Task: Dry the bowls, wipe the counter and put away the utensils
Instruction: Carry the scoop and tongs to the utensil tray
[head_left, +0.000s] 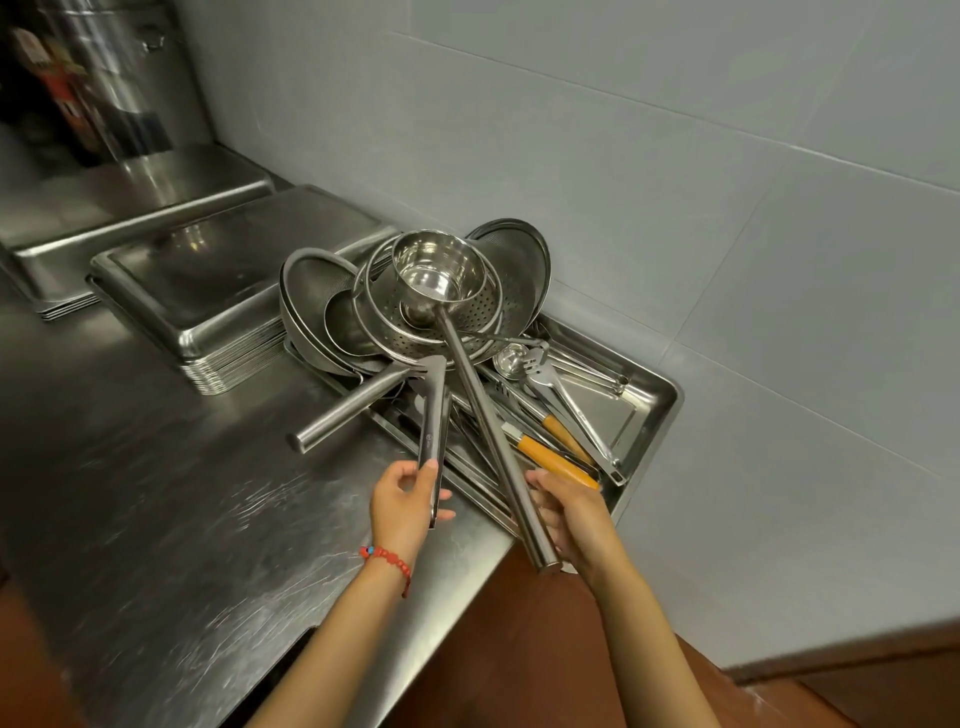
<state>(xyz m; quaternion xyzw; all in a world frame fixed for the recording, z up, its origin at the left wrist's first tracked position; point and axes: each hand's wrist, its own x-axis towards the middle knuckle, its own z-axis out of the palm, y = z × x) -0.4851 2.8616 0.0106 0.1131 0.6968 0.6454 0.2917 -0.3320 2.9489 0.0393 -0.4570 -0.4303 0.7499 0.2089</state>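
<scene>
A steel utensil tray (657, 400) lies at the counter's right end, against the tiled wall. Strainers and a perforated colander (467, 322) are piled at its far end. My right hand (571, 514) grips the long round handle of a deep steel ladle (441, 270), whose bowl sits on top of the colander pile. My left hand (405, 501) holds the end of a flat steel handle (434, 421) that runs up into the pile. Two orange-handled tools (558, 460), tongs (571, 410) and a small spoon lie in the tray.
Two stacks of upturned steel trays (218, 270) sit to the left on the steel counter (156, 493). A tall steel pot (119, 78) stands at the back left. A thick round handle (348, 410) juts out over the counter. The counter edge lies just below my hands.
</scene>
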